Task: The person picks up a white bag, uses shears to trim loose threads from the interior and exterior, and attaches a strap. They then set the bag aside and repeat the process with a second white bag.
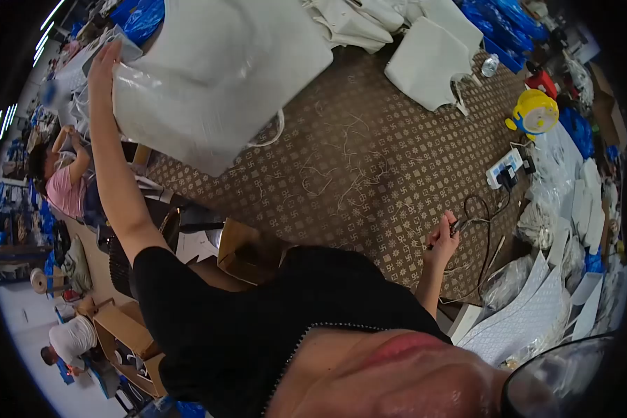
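My left hand [103,68] reaches far out, fingers stretched, and rests along the edge of a large white panel [209,76] with a glossy surface. A thin white cord loop [277,132] sticks out from under the panel's lower edge. My right hand [444,240] is closed near the table's right side around a small dark tool, mostly hidden by the fingers. A black cable [486,226] runs right beside that hand toward a white power strip [505,168]. Loose pale threads [345,157] lie on the brown patterned tablecloth [369,209] between my hands.
More white pieces [432,63] lie at the back, near a small plastic bottle [490,65]. A yellow fan-like object [535,113] stands at right, beside plastic-wrapped material [536,209]. An open cardboard box [247,251] is by my body. Two people work at left.
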Demonstrator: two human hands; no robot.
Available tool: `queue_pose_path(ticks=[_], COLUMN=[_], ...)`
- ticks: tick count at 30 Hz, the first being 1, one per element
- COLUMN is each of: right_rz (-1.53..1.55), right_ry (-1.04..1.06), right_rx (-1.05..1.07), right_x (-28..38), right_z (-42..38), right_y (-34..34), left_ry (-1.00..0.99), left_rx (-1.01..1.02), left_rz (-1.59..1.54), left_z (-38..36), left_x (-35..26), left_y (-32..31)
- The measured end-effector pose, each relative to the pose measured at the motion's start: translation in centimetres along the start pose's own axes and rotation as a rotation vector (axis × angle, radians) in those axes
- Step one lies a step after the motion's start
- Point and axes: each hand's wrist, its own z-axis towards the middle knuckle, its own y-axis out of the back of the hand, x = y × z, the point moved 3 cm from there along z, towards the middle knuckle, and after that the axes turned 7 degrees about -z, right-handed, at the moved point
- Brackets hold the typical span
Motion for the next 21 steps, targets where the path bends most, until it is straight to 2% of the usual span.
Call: queue_pose_path(ticks=[1, 2, 3, 5, 6, 7, 10, 12, 14, 16, 19, 20, 21], right_rz=[0.001, 0.002, -0.134, -0.116, -0.114, -0.131, -0.177, -0.183, -0.193, -0.222, -0.302, -0.267, -0.270], right_ry=[-0.024, -0.047, 0.020, -0.021, -0.031, -0.059, -0.104, -0.079, -0.060, -0.060, -0.061, -0.052, -0.051], right_rx=[-0.012, -0.020, -0.040, 0.006, 0.024, 0.018, -0.004, 0.003, 0.017, -0.001, -0.025, 0.006, 0.021], right_x=[-0.5, -1.1, 2.3, 0.3, -0.5, -0.6, 0.0, 0.0, 0.0, 0.1, 0.6, 0.3, 0.0], right_z=[-0.4, -0.7, 1.0, 0.5, 0.6, 0.7, 0.9, 1.7, 2.1, 2.4, 2.2, 2.4, 2.6], right_y=[-0.1, 0.0, 0.9, -1.1, -2.1, -2.6, -3.9, -4.0, -4.1, -4.1, -4.5, -4.3, -4.4], left_ry=[0.022, 0.164, 0.268, 0.317, 0.303, 0.255, -0.009, 0.191, 0.165, 0.017, -0.048, -0.016, -0.026], left_rx=[-0.004, -0.092, -0.132, -0.139, -0.148, -0.118, 0.037, 0.279, 0.590, 0.526, 0.446, 0.491, 0.522], left_rz=[-0.054, 0.053, -0.044, -0.058, -0.046, 0.232, 0.713, 0.528, 0.624, 1.027, 0.973, 0.918, 1.032], left_z=[-1.8, -2.3, -3.7, -1.4, 0.2, 0.8, -0.1, -5.5, -9.6, -12.8, -15.5, -16.5, -17.7], left_x=[-3.8, -5.3, 2.8, 3.6, 4.4, 6.0, 9.3, 8.8, 10.3, 8.8, 6.2, 5.3, 4.9], left_y=[0.1, 0.6, -0.8, 0.4, 0.7, 0.2, -3.6, -9.8, -13.5, -15.1, -15.3, -15.2, -15.8])
